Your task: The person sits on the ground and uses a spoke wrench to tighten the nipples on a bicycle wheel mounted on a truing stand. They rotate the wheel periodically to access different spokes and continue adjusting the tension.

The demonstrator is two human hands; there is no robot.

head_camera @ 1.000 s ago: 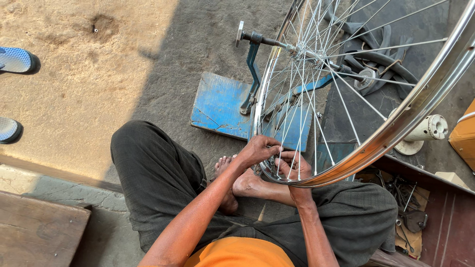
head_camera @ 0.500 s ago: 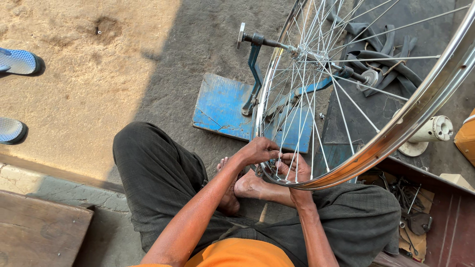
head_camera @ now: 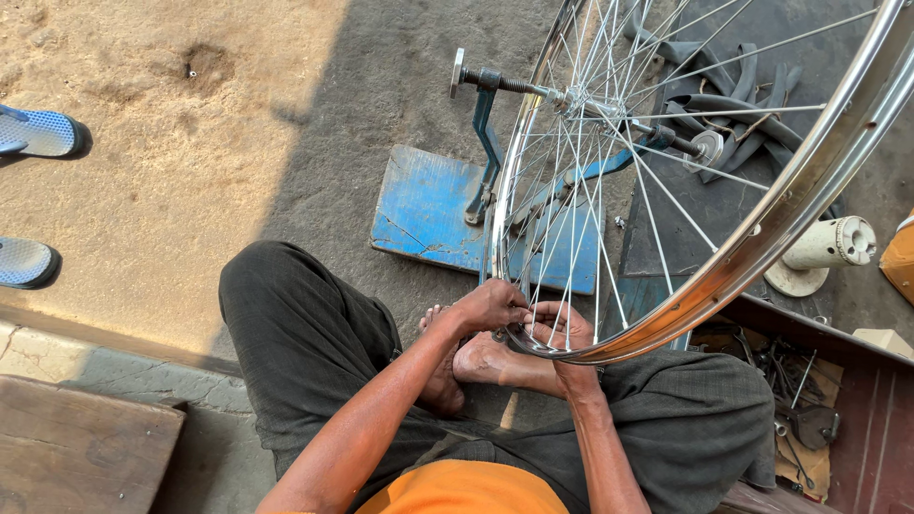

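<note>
Head view looks down on a seated person working at the bottom of a bicycle wheel [head_camera: 762, 238], a bare chrome rim laced with thin spokes and no tyre on it. The wheel stands upright in a blue truing stand [head_camera: 447, 214], whose flat painted base lies on the ground just ahead of the person's crossed legs; the axle rests across the stand's upright arms.

The left hand [head_camera: 490, 306] is closed around the lowest part of the rim, fingers curled over its edge where the spokes meet it. The right hand [head_camera: 562, 328] is just beside it, touching the same stretch of rim from the other side, its fingers bent in among the spoke ends; whether it pinches a small tool there is too small to tell. Both hands sit directly above a bare foot [head_camera: 481, 362] tucked under the wheel.

Behind the wheel, black rubber inner tubes [head_camera: 733, 90] lie in a loose heap on the dark ground. A white cylindrical post on a round foot [head_camera: 824, 249] lies near the rim on the right. A wooden tray of small metal tools [head_camera: 800, 400] sits beside the person's right knee. Far left, two blue sandals [head_camera: 33, 195] of another person show at the frame edge.
</note>
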